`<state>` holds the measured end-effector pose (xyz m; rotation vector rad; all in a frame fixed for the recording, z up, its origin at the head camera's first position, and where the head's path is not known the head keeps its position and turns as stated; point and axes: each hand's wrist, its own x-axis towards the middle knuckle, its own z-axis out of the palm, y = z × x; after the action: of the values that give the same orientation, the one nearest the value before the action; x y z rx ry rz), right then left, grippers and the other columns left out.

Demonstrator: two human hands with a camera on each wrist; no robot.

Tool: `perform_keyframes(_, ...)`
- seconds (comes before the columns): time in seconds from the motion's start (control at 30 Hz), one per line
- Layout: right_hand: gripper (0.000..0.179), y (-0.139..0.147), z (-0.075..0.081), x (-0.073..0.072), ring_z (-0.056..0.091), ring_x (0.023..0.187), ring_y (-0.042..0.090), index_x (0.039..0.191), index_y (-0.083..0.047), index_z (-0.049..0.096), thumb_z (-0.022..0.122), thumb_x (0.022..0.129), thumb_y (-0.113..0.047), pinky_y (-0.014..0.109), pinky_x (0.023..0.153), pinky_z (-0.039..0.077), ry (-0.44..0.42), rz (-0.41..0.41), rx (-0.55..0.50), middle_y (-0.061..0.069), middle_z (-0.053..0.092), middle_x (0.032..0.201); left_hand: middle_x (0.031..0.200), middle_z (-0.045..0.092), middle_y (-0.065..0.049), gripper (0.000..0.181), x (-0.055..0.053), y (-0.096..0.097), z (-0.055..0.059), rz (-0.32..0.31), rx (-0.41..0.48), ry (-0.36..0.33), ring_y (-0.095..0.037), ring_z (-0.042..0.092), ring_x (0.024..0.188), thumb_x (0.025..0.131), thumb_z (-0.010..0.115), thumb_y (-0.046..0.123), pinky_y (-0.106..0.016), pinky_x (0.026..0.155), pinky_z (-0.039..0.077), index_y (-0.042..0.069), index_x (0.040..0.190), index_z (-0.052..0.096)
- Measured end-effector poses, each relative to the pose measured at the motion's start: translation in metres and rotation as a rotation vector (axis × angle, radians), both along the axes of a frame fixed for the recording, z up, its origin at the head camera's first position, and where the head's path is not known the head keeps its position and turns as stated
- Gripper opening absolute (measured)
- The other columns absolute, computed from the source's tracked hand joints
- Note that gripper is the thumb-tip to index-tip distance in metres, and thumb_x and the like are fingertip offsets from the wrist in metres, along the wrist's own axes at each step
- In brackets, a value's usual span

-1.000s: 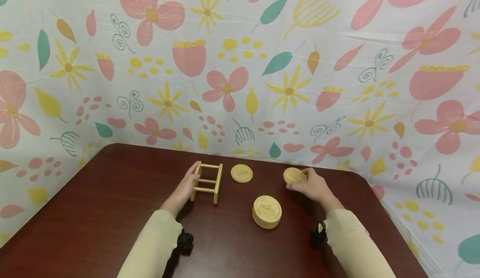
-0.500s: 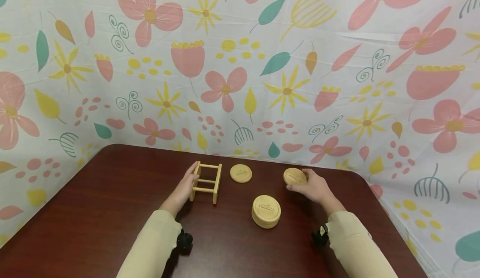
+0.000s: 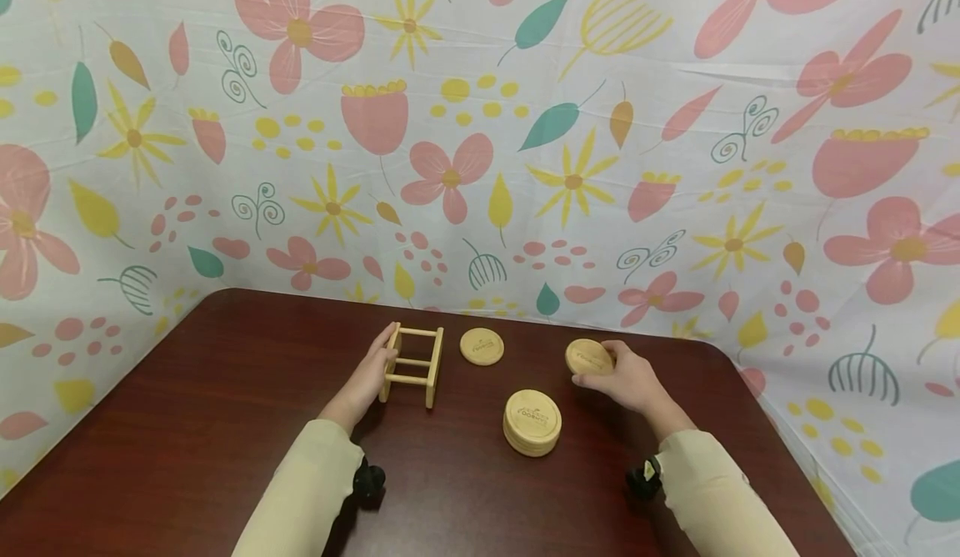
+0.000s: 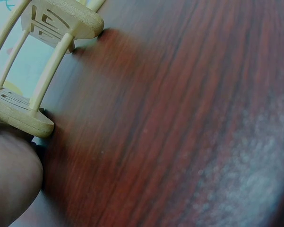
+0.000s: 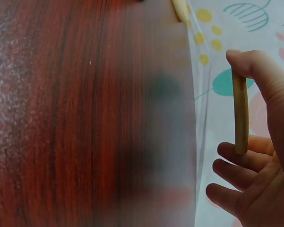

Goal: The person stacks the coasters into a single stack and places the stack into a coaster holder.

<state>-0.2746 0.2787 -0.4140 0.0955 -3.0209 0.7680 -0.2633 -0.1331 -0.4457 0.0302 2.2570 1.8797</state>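
My right hand (image 3: 628,375) pinches a round wooden coaster (image 3: 588,358) above the table's far right part. The right wrist view shows the coaster (image 5: 241,113) edge-on between thumb and fingers, other fingers spread below. My left hand (image 3: 369,378) holds the left end panel of a light wooden coaster rack (image 3: 412,363), made of two end panels joined by rods. In the left wrist view, the rack (image 4: 52,71) shows slotted panels; most of the hand is out of frame. One coaster (image 3: 482,347) lies flat right of the rack. A stack of coasters (image 3: 532,424) sits nearer the front.
Everything stands on a dark red-brown wooden table (image 3: 225,424) with rounded far corners. A white cloth (image 3: 450,57) printed with flowers and leaves hangs behind and along its sides. Black wrist cameras are strapped under both sleeves.
The right hand's coaster tips slightly and its fingers shift a little. The left hand and rack look unmoved; the small overall shift comes from the head view.
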Motion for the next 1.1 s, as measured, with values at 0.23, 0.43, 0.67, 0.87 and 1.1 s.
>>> perform_keyframes(0.23,0.097,-0.002,0.003,0.005,0.056,0.107,0.035,0.135,0.002,0.039,0.072,0.069,-0.062,0.048,0.087,0.046,0.010,0.010,-0.009,0.026,0.056,0.124,0.160,0.000,-0.006,0.059,0.000,0.000,0.000,0.003,0.000,0.002,-0.037,0.007,0.145,0.098,0.025,0.023,-0.065,0.110,0.007,0.028,0.153,0.007)
perform_keyframes(0.43,0.097,-0.003,0.005,0.008,0.053,0.113,0.038,0.138,0.001,0.037,0.071,0.071,-0.061,0.050,0.090,0.044,0.015,0.021,0.001,0.026,0.052,0.131,0.160,0.000,-0.006,0.059,-0.001,0.001,0.000,0.005,0.004,0.005,-0.038,0.009,0.145,0.098,0.025,0.022,-0.065,0.110,0.007,0.028,0.153,0.007)
perform_keyframes(0.67,0.099,-0.006,0.006,0.016,0.053,0.115,0.037,0.141,0.000,0.037,0.072,0.071,-0.061,0.050,0.091,0.044,0.023,0.036,-0.003,0.026,0.050,0.135,0.160,0.001,-0.006,0.059,0.000,0.000,-0.003,0.009,0.015,-0.001,-0.038,0.010,0.144,0.097,0.026,0.022,-0.065,0.110,0.007,0.027,0.153,0.008)
perform_keyframes(0.87,0.097,-0.008,0.005,0.020,0.056,0.110,0.035,0.138,0.001,0.039,0.073,0.070,-0.059,0.048,0.088,0.045,0.034,0.050,-0.001,0.025,0.052,0.131,0.160,-0.001,-0.007,0.059,0.001,0.000,-0.003,-0.002,0.001,-0.018,-0.038,0.011,0.144,0.098,0.025,0.022,-0.065,0.110,0.009,0.028,0.153,0.006)
perform_keyframes(1.1,0.097,-0.011,0.011,0.023,0.056,0.107,0.032,0.137,-0.001,0.039,0.073,0.069,-0.061,0.046,0.086,0.046,0.055,0.069,-0.026,0.023,0.054,0.130,0.160,0.000,-0.006,0.058,-0.001,-0.001,0.000,0.005,0.002,-0.012,-0.037,0.012,0.144,0.098,0.024,0.022,-0.064,0.111,0.009,0.030,0.153,0.007)
